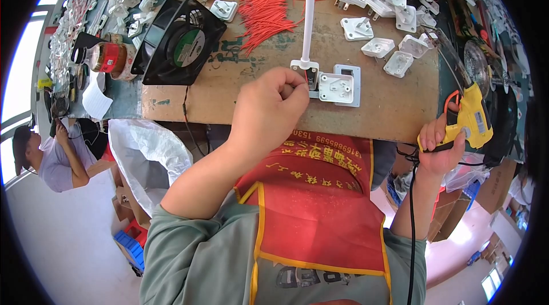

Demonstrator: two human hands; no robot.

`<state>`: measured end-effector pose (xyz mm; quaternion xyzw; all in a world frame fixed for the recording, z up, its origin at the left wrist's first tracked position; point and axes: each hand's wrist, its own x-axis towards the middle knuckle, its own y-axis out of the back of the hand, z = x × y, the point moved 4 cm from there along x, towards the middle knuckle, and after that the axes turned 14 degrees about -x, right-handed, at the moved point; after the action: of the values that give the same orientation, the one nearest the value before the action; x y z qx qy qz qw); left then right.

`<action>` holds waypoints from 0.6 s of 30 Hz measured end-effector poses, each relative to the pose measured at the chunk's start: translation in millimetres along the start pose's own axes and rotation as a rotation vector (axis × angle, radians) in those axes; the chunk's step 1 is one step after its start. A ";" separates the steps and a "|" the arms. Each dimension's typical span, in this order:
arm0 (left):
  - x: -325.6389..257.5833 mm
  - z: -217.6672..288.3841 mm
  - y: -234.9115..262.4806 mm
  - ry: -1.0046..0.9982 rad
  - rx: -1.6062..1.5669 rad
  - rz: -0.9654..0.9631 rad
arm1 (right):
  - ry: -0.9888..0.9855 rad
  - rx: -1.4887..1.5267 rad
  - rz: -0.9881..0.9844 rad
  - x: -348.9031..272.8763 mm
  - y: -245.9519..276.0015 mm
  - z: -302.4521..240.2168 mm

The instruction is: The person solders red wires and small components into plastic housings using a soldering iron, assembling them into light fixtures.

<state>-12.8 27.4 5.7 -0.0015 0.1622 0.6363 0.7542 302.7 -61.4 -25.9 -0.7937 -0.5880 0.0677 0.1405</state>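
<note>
My left hand [271, 102] is narrowed to a pinch against a white plastic housing with a long slim tube [308, 24], which points away from me just beyond the fingertips; whether they grip anything, I cannot tell. Just right of them, an open, square white plastic shell [335, 88] sits at a flat grey plate [355, 90]. My right hand [439, 145] is wrapped around the handle of a yellow-and-black gun-shaped tool [473, 115]. Farther out, left of my left hand, stands a square black fan [180, 40]; beyond that hand lies a pile of thin red wires [266, 16].
</note>
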 end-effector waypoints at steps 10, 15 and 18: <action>8.1 -7.1 9.9 0.433 -0.420 -0.258 | -0.014 0.004 -0.011 -0.8 5.0 1.2; 1.5 4.9 13.0 0.207 -0.172 -0.236 | -0.022 0.005 0.008 -1.1 4.9 1.7; 1.9 23.6 15.1 -0.380 0.260 -0.208 | -0.018 0.002 0.016 -0.7 5.1 1.4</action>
<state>-21.3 37.0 30.7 0.1982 0.0970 0.5181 0.8264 306.8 -63.3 -28.8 -0.7977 -0.5826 0.0766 0.1355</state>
